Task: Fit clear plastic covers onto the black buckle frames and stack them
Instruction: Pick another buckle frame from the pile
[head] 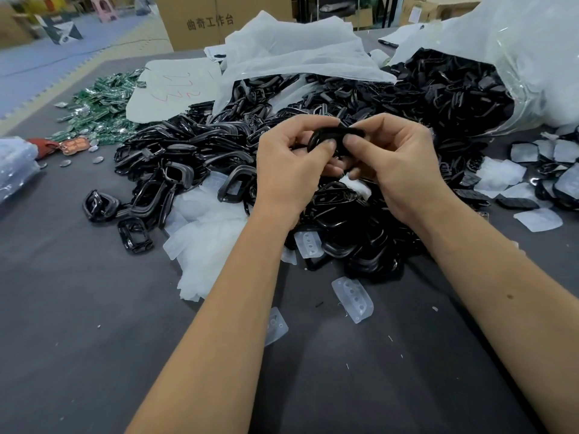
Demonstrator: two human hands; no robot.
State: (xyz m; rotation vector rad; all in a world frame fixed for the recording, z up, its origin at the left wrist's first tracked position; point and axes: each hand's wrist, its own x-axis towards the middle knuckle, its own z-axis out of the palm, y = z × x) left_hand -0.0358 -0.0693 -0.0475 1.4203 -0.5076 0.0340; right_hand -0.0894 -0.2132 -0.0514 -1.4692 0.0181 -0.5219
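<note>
While both hands pinch one black buckle frame [336,137] above the table's [78,308] middle, the left hand [289,166] curls round its left end and the right hand [396,164] its right, over the heap of frames [194,158]; loose clear covers [352,299] lie toward the near edge.

One head-worn camera, looking forward and down over the person's own forearms.

It sits close above the grey surface [78,308], wide-angled, so both forearms run in from 6 o'clock and meet near frame centre. The left hand [288,170] and right hand [398,170] sit near the lens; cardboard boxes [194,23] and the floor lie far off toward 12 and 10 o'clock.
</note>
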